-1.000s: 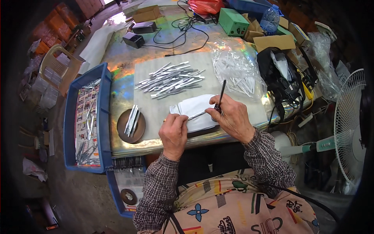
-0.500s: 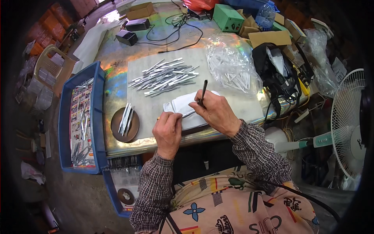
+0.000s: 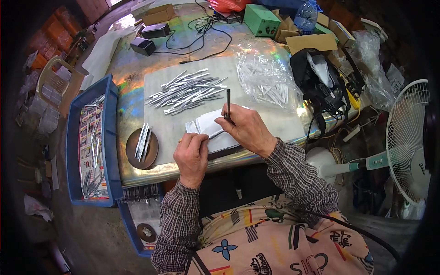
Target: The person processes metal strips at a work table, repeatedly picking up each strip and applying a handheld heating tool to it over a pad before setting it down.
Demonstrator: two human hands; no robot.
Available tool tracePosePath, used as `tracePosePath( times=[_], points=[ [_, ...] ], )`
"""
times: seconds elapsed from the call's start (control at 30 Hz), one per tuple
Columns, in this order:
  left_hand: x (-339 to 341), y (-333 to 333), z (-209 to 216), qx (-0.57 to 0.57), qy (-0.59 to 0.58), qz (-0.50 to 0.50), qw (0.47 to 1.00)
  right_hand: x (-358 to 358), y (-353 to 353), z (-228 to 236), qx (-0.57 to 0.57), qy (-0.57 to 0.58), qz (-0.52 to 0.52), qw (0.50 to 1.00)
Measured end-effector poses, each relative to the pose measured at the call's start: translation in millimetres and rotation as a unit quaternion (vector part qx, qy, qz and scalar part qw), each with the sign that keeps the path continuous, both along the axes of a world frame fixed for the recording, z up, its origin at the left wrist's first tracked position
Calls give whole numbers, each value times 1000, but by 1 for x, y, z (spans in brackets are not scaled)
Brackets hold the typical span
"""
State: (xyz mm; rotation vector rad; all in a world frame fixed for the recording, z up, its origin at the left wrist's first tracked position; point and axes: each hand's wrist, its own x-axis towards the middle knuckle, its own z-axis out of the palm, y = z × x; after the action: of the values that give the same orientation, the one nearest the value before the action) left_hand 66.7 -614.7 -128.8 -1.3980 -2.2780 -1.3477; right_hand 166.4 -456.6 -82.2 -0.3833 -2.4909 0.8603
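My right hand (image 3: 250,129) is closed around a dark, slim pen-like tool (image 3: 228,98), held upright over a folded white pad (image 3: 210,122). Its lower end is hidden by my fingers. At the pad's near-left edge, the fingers of my left hand (image 3: 190,158) are pinched together; whatever lies between them is too small to make out. Beyond both hands, a pile of thin silvery metal strips (image 3: 183,94) rests on a white sheet (image 3: 158,121). To the left, several similar strips (image 3: 144,140) lie on a round brown dish (image 3: 131,153).
A blue tray (image 3: 114,137) with more strips stands at the left. Clear plastic bags (image 3: 263,68) of pale strips and a black bag (image 3: 316,87) sit to the right. A green box (image 3: 262,20) and cables (image 3: 206,39) are behind. A white fan (image 3: 408,142) stands at right.
The whole scene has shifted slightly left in the picture. Both hands keep nearly the same pose at the pad, and the tool stands a little straighter.
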Motion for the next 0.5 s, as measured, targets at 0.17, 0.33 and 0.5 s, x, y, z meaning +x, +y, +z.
tracePosePath(
  times=[0.17, 0.33, 0.5],
  points=[
    [4, -10, -5, 0, 2, 6, 1000, 8, -6, -9, -57, 55, 6, 997],
    [2, -10, -6, 1, 4, 4, 1000, 14, -3, 12, -92, 99, -4, 991],
    [2, -13, -5, 0, 13, 10, 1000, 21, -12, 54, -134, 253, -17, 958]
  ],
)
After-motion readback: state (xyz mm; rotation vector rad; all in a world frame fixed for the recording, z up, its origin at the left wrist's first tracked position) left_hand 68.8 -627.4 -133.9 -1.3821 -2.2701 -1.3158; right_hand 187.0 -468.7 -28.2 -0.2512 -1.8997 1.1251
